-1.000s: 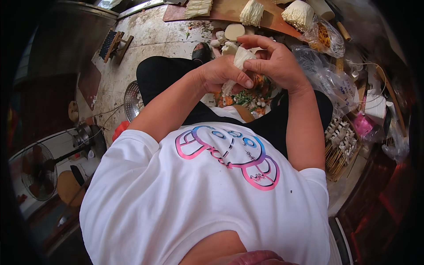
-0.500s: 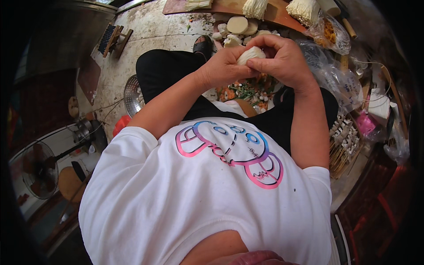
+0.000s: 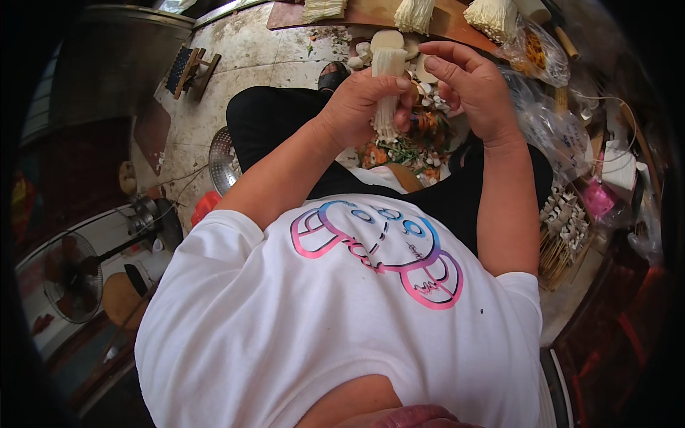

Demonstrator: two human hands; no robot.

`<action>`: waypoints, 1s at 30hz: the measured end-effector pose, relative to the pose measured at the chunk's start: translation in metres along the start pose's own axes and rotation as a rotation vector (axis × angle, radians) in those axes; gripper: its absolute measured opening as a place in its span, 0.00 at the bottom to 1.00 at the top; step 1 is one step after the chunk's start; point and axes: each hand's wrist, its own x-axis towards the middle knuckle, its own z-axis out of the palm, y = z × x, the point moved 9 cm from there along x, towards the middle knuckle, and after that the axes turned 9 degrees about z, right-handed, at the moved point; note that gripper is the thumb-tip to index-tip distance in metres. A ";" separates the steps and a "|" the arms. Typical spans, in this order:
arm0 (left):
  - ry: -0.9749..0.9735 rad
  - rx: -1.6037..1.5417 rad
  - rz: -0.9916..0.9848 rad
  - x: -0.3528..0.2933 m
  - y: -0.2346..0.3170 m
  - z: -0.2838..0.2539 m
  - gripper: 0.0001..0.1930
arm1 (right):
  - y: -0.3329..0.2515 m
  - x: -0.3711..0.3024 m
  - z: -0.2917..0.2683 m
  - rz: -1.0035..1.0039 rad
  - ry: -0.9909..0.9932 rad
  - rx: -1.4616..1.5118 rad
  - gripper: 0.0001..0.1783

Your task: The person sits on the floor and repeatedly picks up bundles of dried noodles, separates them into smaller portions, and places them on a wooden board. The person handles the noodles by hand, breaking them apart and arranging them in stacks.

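Enoki bundle [image 3: 389,64] in left hand [image 3: 362,107]

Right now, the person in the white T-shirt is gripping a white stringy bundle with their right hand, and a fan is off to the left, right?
Wrong hand: the head view shows the white stringy bundle gripped in the left hand; the right hand is apart from it. The white T-shirt and the fan on the left are right.

Matt cloth is seen in the white short-sleeved T-shirt [image 3: 335,307] and the black trousers [image 3: 267,118], glossy crinkled plastic in the clear bag [image 3: 560,143], and smooth metal in the grey round perforated colander [image 3: 220,158]; stringy ridges are shown by the long white mushroom bundle [image 3: 389,64].
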 end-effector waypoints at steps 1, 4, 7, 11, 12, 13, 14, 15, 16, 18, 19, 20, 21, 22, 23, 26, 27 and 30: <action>-0.006 -0.029 -0.006 0.001 -0.001 -0.003 0.07 | 0.003 0.000 0.000 0.016 -0.010 -0.059 0.14; 0.010 -0.123 0.037 0.003 0.007 -0.006 0.09 | 0.008 0.002 0.010 0.020 -0.065 -0.142 0.13; -0.013 -0.135 0.049 0.006 0.008 -0.012 0.09 | 0.012 0.006 0.011 -0.046 -0.051 -0.239 0.12; 0.009 -0.028 0.066 0.007 0.010 -0.012 0.08 | 0.005 0.004 0.010 -0.208 0.082 -0.431 0.11; 0.013 -0.006 0.071 0.007 0.010 -0.012 0.08 | 0.005 0.004 0.011 -0.206 0.085 -0.439 0.11; 0.018 0.017 0.077 0.007 0.011 -0.012 0.08 | 0.006 0.005 0.011 -0.205 0.087 -0.446 0.11; 0.025 0.012 0.074 0.007 0.011 -0.012 0.07 | 0.006 0.005 0.012 -0.203 0.089 -0.454 0.12; 0.031 0.008 0.071 0.008 0.011 -0.012 0.06 | 0.007 0.005 0.012 -0.191 0.094 -0.455 0.12; 0.037 0.004 0.068 0.008 0.011 -0.013 0.05 | 0.007 0.005 0.012 -0.179 0.099 -0.457 0.12; 0.042 -0.012 0.065 0.007 0.010 -0.014 0.06 | 0.007 0.005 0.010 -0.185 0.119 -0.450 0.11; 0.044 -0.020 0.064 0.007 0.010 -0.014 0.06 | 0.007 0.007 0.007 -0.203 0.133 -0.441 0.11; 0.056 -0.034 0.070 0.007 0.010 -0.015 0.06 | 0.006 0.007 0.005 -0.221 0.147 -0.433 0.11; 0.068 -0.048 0.075 0.008 0.011 -0.016 0.06 | 0.004 0.006 0.005 -0.222 0.134 -0.402 0.11; 0.081 -0.062 0.081 0.008 0.012 -0.017 0.05 | 0.002 0.005 0.005 -0.221 0.120 -0.371 0.10; 0.098 -0.002 0.076 0.007 0.013 -0.019 0.06 | 0.000 0.004 0.006 -0.220 0.105 -0.340 0.10; 0.130 0.156 0.049 0.005 0.015 -0.021 0.06 | -0.002 0.000 0.018 -0.237 0.041 -0.370 0.10; 0.130 0.194 0.030 0.004 0.016 -0.022 0.06 | -0.002 0.001 0.018 -0.251 0.043 -0.407 0.10; 0.145 0.278 -0.018 0.003 0.015 -0.023 0.07 | -0.001 0.000 0.018 -0.299 0.058 -0.517 0.10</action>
